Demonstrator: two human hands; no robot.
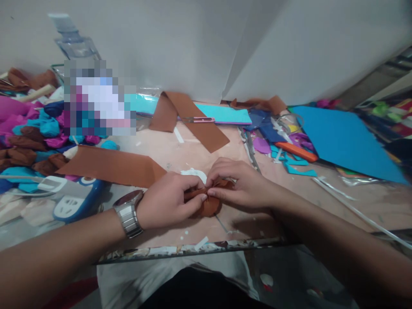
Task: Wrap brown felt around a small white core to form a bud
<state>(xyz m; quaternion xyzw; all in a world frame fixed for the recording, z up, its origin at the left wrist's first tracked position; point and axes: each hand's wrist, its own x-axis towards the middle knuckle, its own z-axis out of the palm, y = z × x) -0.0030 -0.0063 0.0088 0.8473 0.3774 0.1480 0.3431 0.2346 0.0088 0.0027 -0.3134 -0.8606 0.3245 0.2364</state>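
My left hand (169, 201), with a metal watch (129, 210) on its wrist, pinches a gathered part of a brown strip (114, 165) that looks like crepe paper or thin cloth. The flat length of this strip runs out leftward from behind that hand. Thumb and fingers of my right hand (246, 182) press on the same folds, close to the left fingertips. Below the fingers bulges a rounded brown fold (210, 209), partly hidden by both hands. Farther back lies another brown strip (206, 133), folded over, with small pink-handled thread snips (199, 119) on it.
Crumpled coloured pieces (48, 124) and a blue-and-white power strip (77, 199) crowd the left. A bottle (77, 45) stands behind them. On the right are an orange cutter (296, 151), a blue sheet (347, 141) and scraps. The table's front edge (193, 253) is close to me.
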